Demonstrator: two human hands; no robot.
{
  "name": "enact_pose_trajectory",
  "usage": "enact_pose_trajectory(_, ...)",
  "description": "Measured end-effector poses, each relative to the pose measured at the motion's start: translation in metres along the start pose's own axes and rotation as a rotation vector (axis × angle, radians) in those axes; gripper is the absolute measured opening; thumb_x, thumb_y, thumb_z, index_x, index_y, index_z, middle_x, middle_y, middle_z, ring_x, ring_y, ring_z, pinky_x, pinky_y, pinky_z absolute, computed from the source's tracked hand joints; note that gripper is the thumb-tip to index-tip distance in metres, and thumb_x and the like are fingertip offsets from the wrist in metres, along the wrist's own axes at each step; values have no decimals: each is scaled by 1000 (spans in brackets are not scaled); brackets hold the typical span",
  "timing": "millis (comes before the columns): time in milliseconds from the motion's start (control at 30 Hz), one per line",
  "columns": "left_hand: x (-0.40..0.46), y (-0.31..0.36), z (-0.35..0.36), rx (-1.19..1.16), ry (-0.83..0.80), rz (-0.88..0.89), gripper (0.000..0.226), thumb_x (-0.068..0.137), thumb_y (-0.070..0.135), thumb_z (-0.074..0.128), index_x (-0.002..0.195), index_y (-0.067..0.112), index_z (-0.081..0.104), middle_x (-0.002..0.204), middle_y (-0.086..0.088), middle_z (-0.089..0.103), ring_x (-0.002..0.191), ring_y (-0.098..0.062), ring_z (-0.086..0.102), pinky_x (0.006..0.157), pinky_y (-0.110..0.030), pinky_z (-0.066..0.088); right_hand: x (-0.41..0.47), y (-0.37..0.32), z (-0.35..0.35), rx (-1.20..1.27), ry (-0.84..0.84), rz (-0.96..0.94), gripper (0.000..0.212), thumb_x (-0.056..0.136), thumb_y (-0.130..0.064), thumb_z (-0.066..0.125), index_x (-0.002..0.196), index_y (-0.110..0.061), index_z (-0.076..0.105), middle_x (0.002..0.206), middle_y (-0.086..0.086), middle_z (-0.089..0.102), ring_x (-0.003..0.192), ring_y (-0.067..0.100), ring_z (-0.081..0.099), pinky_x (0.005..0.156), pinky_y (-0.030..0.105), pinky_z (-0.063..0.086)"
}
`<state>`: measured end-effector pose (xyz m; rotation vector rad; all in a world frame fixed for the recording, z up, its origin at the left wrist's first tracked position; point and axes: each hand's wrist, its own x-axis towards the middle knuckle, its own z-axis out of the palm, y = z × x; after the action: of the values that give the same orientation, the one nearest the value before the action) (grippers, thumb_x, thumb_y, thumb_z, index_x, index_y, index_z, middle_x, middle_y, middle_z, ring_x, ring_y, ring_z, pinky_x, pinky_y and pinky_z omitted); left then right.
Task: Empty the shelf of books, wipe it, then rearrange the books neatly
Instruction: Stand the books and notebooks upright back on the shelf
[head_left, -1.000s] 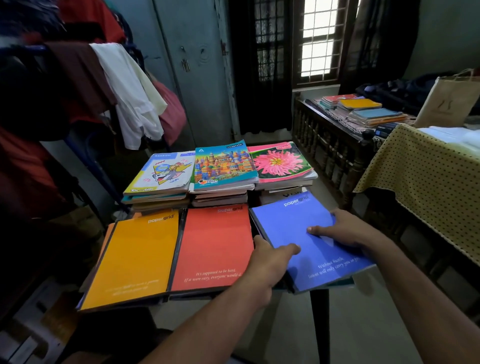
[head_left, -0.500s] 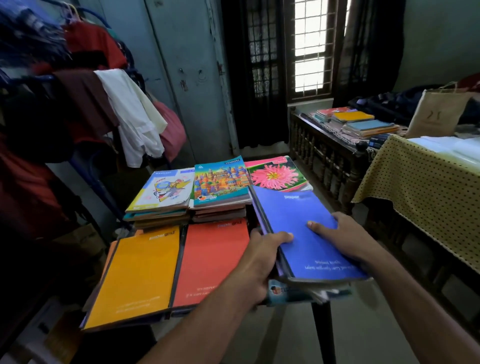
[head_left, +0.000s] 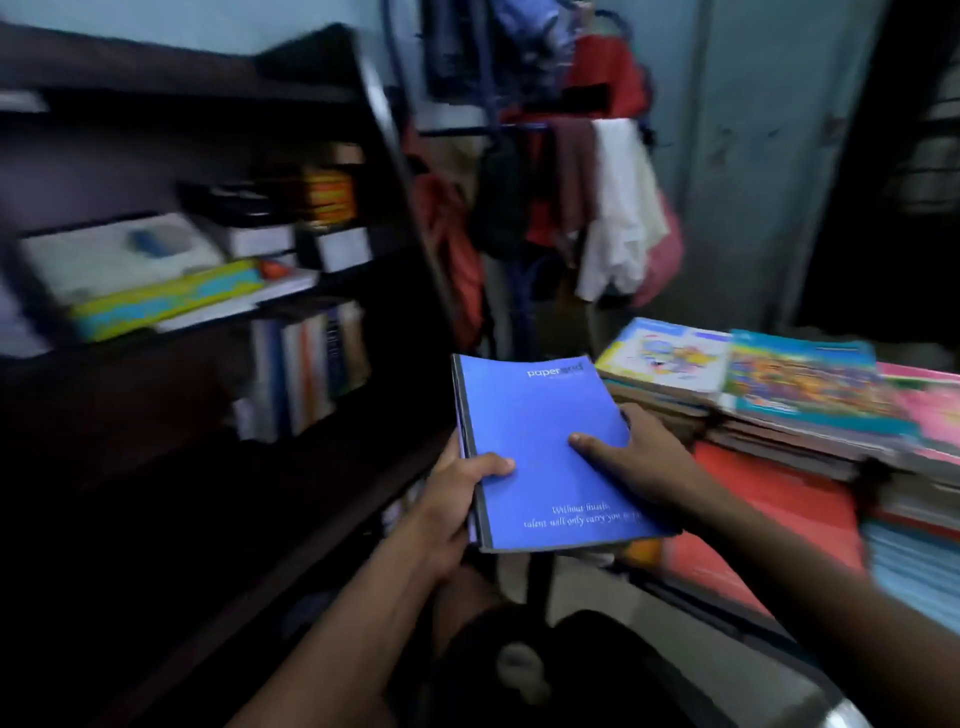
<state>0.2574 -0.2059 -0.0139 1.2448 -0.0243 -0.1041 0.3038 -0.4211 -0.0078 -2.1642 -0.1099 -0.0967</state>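
Fingers of both hands grasp a blue notebook (head_left: 540, 452) held in the air between a dark shelf (head_left: 384, 156) and a table (head_left: 727, 608) stacked with books. Left hand (head_left: 457, 499) clamps the spine edge, thumb on the cover and the other fingers curled underneath. Right hand (head_left: 639, 457) holds the opposite long edge, thumb lying flat across the cover, fingers wrapped under. More pages or a second book seem to lie beneath the blue cover, though blur makes that unsure. On the table's far edge sit piles topped by a cartoon cover (head_left: 670, 353), a castle cover (head_left: 800, 379) and a pink cover (head_left: 930, 410); nearer, a red notebook (head_left: 769, 525) lies flat, just beside the right wrist. In the shelf, a middle level holds boxes (head_left: 119, 249) and a yellow-green book (head_left: 166, 301) lying flat, and the level under it holds upright books (head_left: 306, 364). Clothes (head_left: 618, 208) hang on a rack beyond the shelf's right edge.
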Motion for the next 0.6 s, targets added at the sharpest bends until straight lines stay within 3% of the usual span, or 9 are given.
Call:
enact_pose_trajectory(67,-10,15,-53,-8,129,45,70,68,1,65,135,14,54,126,-18,68,113,-43,66,89,-57,57,15,-33,56,21,-64,-46,51,83,-52,76,116,-21,55,99,-15,61,85,4,62,66,26,48)
enact_pose_trajectory(200,-34,37,-148,-53,352,84,74,62,0,65,134,12,54,123,-20,70,105,-41,69,76,-49,63,41,-85,160,-23,-205,-125,57,77,-58,77,114,-20,57,111,-1,68,97,18,66,84,36,54)
enact_pose_trajectory(300,-51,45,-197,-39,505,85,66,59,-3,69,123,8,55,113,-23,70,81,-33,73,57,-37,60,46,-112,216,-47,-292,-163,57,78,-52,79,117,-18,55,122,3,65,110,23,63,90,35,51)
enact_pose_trajectory(367,-59,46,-226,33,604,56,57,70,-10,70,121,8,53,112,-24,68,75,-29,71,52,-31,57,46,-124,247,-86,-339,-188,54,82,-45,78,121,-17,53,126,3,63,115,23,61,86,29,46)
enact_pose_trajectory(500,-70,38,-260,132,703,-35,45,84,-10,64,123,9,52,116,-22,67,81,-30,68,55,-29,56,51,-132,285,-105,-390,-208,46,83,-42,78,116,-19,56,115,-2,63,100,16,59,78,26,41)
enact_pose_trajectory(567,-67,34,-274,234,753,-36,38,85,2,72,117,14,57,117,-18,66,91,-29,68,66,-32,58,57,-131,293,-51,-395,-191,44,80,-42,81,112,-20,59,109,-8,64,93,11,60,78,26,45)
enact_pose_trajectory(600,-67,36,-283,405,808,-33,35,82,14,78,111,18,60,121,-14,63,99,-29,65,77,-35,57,61,-127,300,-10,-399,-167,44,78,-42,83,108,-20,61,108,-8,67,91,10,64,79,28,51)
